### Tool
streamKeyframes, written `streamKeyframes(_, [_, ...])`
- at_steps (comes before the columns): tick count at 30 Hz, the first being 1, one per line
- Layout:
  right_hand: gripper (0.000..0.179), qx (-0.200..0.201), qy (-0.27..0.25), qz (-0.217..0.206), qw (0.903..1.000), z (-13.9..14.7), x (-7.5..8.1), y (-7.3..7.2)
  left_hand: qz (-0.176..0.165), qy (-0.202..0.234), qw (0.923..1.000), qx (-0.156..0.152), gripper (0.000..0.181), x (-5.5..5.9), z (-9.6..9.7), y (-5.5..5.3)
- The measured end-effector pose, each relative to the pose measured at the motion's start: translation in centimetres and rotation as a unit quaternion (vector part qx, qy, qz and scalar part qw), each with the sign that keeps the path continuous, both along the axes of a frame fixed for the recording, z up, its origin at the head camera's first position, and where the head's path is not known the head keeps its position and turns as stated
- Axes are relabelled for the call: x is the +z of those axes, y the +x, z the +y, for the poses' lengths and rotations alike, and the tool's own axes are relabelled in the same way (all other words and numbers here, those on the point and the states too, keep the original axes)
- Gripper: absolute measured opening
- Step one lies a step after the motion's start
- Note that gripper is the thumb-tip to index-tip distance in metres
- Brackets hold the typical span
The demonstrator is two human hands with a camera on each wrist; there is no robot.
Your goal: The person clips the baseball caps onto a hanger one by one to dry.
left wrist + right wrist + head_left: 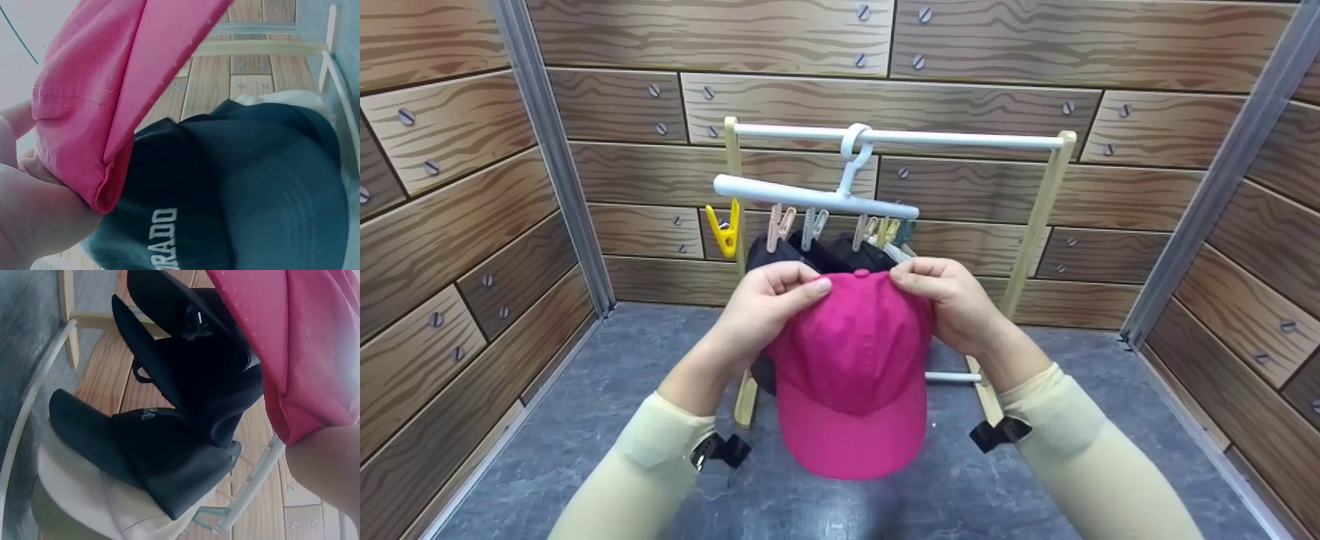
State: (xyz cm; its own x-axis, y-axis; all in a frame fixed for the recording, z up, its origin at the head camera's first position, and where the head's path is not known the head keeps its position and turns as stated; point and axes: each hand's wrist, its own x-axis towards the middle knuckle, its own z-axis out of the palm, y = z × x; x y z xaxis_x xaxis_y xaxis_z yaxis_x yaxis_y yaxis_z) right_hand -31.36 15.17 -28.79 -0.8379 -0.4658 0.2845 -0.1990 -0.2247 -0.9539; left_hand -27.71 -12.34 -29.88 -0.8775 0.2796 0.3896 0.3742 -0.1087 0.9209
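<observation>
A bright pink baseball cap (855,352) hangs brim-down in the middle of the head view, crown towards me. My left hand (769,304) pinches its upper left side between thumb and fingers. At the upper right, my right hand (949,296) pinches it the same way. Behind it, dark caps (847,253) hang clipped to a pale hanger (802,195). White letters mark one dark cap (163,185) in the left wrist view. A cream cap (73,475) hangs among the dark ones in the right wrist view.
Several clothespins (775,227) line the hanger, with a yellow clothespin (726,231) at its left end. The hanger hooks over a white bar (967,138) of a wooden rack (1039,217). Wood-patterned walls (1170,191) enclose the grey floor (660,337) on three sides.
</observation>
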Motion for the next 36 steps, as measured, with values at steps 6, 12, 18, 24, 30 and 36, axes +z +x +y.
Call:
streamKeyframes(6, [0.03, -0.02, -0.005, 0.005, 0.9998, -1.4, 0.6, 0.0, 0.007, 0.013, 0.9999, 0.005, 0.01, 0.7, -0.9, -0.1])
streamKeyframes(12, [0.029, -0.016, -0.007, 0.011, 0.9998, -2.5, 1.0, 0.0, 0.012, 0.017, 0.9996, 0.018, 0.008, 0.9, -1.8, 0.0])
streamKeyframes(18, [0.027, -0.017, -0.002, 0.024, 0.9996, -3.3, 1.3, 0.2, 0.016, 0.007, 0.9994, 0.031, 0.007, 1.2, -2.7, 0.2])
streamKeyframes(24, [0.026, -0.022, 0.0, 0.026, 0.9994, -4.0, 1.6, 0.4, 0.019, -0.002, 0.9989, 0.043, 0.006, 1.5, -3.3, 0.4])
streamKeyframes(30, [0.024, -0.023, 0.004, 0.037, 0.9991, -4.9, 1.7, 0.5, 0.021, -0.008, 0.9984, 0.051, 0.007, 1.5, -3.8, 0.5])
streamKeyframes(36, [0.024, -0.025, 0.011, 0.043, 0.9987, -5.9, 1.7, 0.5, 0.013, -0.016, 0.9987, 0.048, 0.01, 1.3, -4.3, 0.5])
